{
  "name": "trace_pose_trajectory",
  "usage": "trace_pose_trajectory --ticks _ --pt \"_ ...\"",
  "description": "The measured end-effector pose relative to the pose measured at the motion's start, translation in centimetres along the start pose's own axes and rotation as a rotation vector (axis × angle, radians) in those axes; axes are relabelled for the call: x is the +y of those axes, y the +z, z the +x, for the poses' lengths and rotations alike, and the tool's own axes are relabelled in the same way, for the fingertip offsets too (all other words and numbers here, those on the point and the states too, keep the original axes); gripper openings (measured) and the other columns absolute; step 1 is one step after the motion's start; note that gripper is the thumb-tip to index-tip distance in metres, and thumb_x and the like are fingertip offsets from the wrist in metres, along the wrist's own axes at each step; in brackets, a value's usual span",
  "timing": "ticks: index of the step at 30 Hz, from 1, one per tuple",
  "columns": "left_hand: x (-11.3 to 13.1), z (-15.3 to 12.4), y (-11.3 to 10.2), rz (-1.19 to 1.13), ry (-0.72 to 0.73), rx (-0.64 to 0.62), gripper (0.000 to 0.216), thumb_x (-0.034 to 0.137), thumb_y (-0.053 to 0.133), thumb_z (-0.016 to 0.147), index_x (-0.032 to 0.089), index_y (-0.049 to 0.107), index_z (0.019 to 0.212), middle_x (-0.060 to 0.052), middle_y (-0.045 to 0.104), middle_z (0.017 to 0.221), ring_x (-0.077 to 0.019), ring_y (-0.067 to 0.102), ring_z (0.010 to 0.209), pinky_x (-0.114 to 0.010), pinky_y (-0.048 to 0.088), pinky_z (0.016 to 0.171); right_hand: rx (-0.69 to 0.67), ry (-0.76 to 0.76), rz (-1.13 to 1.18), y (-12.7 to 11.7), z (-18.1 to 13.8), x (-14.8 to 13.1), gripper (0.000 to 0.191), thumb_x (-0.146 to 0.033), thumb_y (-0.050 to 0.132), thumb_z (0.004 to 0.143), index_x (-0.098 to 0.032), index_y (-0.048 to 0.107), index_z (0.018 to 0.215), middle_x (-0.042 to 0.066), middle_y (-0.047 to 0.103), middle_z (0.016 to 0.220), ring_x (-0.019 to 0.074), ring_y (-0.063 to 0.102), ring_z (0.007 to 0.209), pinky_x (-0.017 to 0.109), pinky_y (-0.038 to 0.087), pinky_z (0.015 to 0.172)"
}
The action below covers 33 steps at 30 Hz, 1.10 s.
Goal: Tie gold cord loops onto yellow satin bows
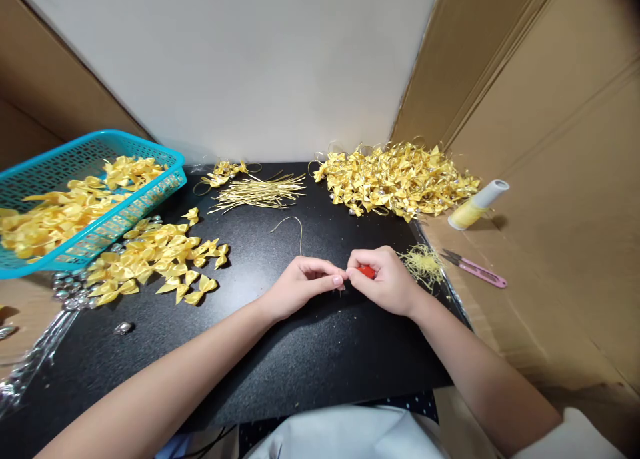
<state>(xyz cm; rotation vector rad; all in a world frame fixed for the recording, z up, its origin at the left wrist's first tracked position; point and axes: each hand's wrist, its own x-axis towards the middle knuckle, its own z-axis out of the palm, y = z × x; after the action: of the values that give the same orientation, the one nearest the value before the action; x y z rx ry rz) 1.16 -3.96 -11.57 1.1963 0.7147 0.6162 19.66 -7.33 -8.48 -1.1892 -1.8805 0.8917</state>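
Observation:
Over the middle of the black table (280, 352), my left hand (303, 285) is closed, thumb and forefinger pinched together. A thin gold cord (300, 232) curves up and away from behind its fingers. My right hand (385, 282) is closed too, and its fingertips meet those of the left. A small red object (367, 271) shows in its curled fingers; most of it is covered, so its kind is unclear. What lies between the fingertips is too small to make out. Left of my hands are loose yellow ribbon bows (170, 252).
A turquoise basket (100, 242) of bows stands left, with silvery beads (75, 289) beside it. Gold cords (260, 193) lie at the back near a heap of corded bows (395, 179). Right are thread scraps (423, 265), pink snips (477, 271) and a yellow thread spool (477, 205).

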Motion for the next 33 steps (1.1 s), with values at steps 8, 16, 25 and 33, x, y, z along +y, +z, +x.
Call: trace_pose_trajectory --ticks 8,16,25,33 --pt "-0.05 0.04 -0.01 -0.008 -0.003 0.001 0.019 0.033 0.079 0.070 0.015 0.076 0.073 -0.003 0.070 0.067 -0.0099 0.057 0.062 -0.023 0.044 0.066 0.011 -0.003 0.005 -0.05 -0.01 -0.04 0.022 -0.019 0.052 0.078 -0.017 0.048 0.056 -0.007 0.040 0.048 0.0055 0.030 0.045 0.021 0.026 0.047" --pt "-0.03 -0.02 0.06 -0.033 0.010 -0.016 0.016 0.032 0.078 0.072 0.016 0.076 0.073 -0.001 0.070 0.067 -0.0078 0.057 0.061 -0.021 0.044 0.067 0.026 -0.028 0.014 0.11 -0.03 0.15 0.022 -0.018 0.053 0.079 -0.017 0.049 0.057 -0.007 0.041 0.048 0.0048 0.031 0.045 0.020 0.026 0.047" --pt "-0.18 0.00 -0.13 -0.033 0.013 -0.025 0.015 0.031 0.078 0.073 0.016 0.077 0.074 -0.001 0.071 0.068 -0.0077 0.059 0.064 -0.019 0.045 0.067 0.021 -0.032 -0.001 0.08 -0.01 0.20 0.023 -0.018 0.052 0.080 -0.017 0.050 0.057 -0.007 0.042 0.048 0.0050 0.031 0.045 0.020 0.026 0.047" --pt "-0.26 0.05 -0.01 -0.040 0.014 -0.029 0.013 0.029 0.077 0.074 0.016 0.077 0.074 -0.001 0.071 0.069 -0.0073 0.058 0.064 -0.019 0.044 0.067 0.028 -0.045 0.004 0.10 -0.02 0.15 0.023 -0.017 0.052 0.080 -0.017 0.050 0.057 -0.006 0.043 0.048 0.0049 0.032 0.044 0.020 0.027 0.047"
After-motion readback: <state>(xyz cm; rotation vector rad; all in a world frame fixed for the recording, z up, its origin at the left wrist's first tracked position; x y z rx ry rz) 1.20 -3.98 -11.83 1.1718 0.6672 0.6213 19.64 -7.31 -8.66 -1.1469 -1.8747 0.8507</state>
